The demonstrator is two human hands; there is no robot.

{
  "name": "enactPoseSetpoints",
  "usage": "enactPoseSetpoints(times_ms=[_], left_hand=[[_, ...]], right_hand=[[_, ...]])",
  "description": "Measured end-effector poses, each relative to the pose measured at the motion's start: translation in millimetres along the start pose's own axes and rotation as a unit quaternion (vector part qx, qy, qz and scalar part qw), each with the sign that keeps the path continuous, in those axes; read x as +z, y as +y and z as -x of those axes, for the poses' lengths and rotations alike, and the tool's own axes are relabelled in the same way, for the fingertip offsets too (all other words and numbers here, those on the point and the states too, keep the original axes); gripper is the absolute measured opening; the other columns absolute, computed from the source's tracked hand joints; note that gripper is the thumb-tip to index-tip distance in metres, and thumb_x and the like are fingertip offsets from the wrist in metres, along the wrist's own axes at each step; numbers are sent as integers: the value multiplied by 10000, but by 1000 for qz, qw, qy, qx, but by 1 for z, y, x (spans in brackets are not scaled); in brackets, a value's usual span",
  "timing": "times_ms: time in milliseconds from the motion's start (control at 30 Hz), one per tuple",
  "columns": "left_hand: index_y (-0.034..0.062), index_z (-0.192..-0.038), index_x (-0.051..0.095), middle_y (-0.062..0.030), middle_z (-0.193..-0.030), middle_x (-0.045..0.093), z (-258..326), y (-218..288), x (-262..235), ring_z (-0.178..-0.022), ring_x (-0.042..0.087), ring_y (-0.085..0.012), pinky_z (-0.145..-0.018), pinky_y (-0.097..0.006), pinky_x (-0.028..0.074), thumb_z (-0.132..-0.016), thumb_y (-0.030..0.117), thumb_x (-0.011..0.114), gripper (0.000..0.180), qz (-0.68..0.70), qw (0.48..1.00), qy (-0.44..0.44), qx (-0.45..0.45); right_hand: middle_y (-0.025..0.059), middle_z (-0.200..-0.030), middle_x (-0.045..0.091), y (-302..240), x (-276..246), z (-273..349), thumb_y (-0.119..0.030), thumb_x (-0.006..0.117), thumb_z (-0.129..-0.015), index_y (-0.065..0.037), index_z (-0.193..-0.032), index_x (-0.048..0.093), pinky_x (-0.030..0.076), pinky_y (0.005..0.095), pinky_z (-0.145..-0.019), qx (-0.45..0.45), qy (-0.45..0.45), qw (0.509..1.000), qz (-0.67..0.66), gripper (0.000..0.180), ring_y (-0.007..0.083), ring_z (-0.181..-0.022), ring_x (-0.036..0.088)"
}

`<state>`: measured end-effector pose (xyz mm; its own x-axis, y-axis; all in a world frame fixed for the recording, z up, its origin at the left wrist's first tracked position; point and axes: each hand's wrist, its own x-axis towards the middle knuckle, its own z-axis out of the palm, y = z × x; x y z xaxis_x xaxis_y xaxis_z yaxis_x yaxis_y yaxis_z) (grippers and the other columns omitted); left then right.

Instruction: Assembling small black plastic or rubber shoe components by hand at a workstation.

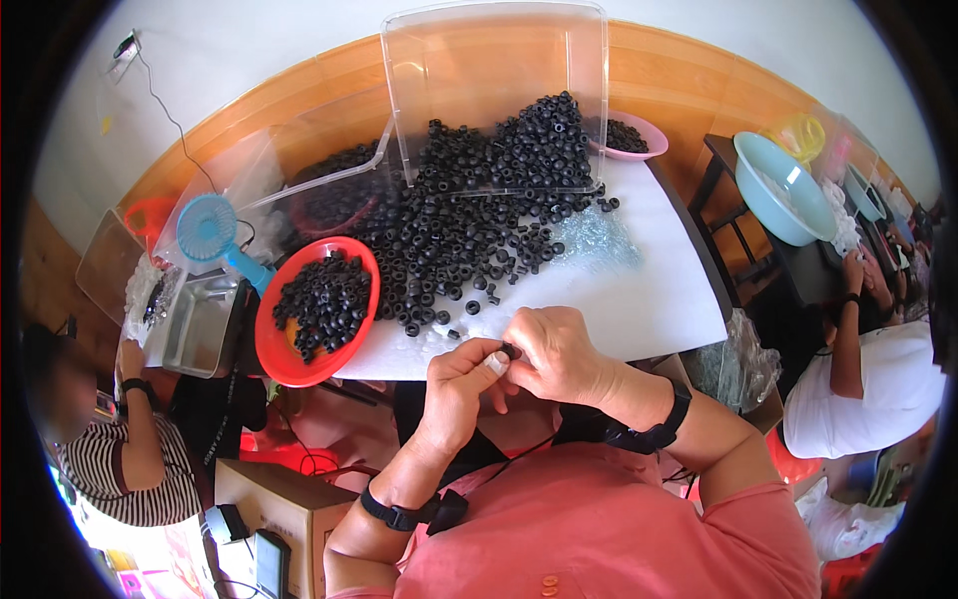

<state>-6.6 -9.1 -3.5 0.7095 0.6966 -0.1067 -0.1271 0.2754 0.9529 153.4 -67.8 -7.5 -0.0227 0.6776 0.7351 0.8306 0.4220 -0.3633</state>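
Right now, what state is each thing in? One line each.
left hand: pinching a black part
right hand: curled at same part, grip partly hidden
loose pile: spread on table
red bowl: holds black parts
pink bowl: holds dark parts
clear bin: holds black parts
clear bits: loose on table
fan: on or off, can't tell
metal tray: uncovered

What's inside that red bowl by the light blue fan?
The red bowl holds a heap of small black parts. A patch of orange shows beside them. The heap covers much of the bottom, so anything underneath cannot be seen.
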Motion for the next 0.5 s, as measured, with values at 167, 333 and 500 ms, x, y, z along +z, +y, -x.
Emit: enactPoseSetpoints(times_ms=[167, 333, 500], left_hand=[[-55, -997, 678, -96, -753, 674, -4, -3, -11, -558, 590, -128, -489, -229, 458, -948, 76, 597, 162, -8, 1000, -23, -9], [-49, -966, 688, -92, -721, 670, -4, 0, -10, -528, 574, -124, -477, -224, 445, -944, 93, 611, 163, -41, 999, -13, -15], [-64, -971, 692, -97, -757, 677, -1, 1, -8, -524, 577, -150, -454, -238, 456, -939, 107, 628, 186, -103, 994, -19, 4]], right_hand=[[72, -672, 539, -8, 4, -1, -123, 746, -643, -73, -817, 462, 456, 406, -495, -45, -8, 998, 49, 337, 275, -561, 598], [77, -627, 517, -12, 11, 6, -86, 750, -642, -85, -781, 459, 411, 399, -453, -1, 27, 1000, 3, 323, 291, -508, 560], [110, -657, 575, -19, 11, 19, -97, 733, -682, -62, -820, 458, 465, 426, -482, 66, 15, 998, -11, 310, 329, -550, 603]])
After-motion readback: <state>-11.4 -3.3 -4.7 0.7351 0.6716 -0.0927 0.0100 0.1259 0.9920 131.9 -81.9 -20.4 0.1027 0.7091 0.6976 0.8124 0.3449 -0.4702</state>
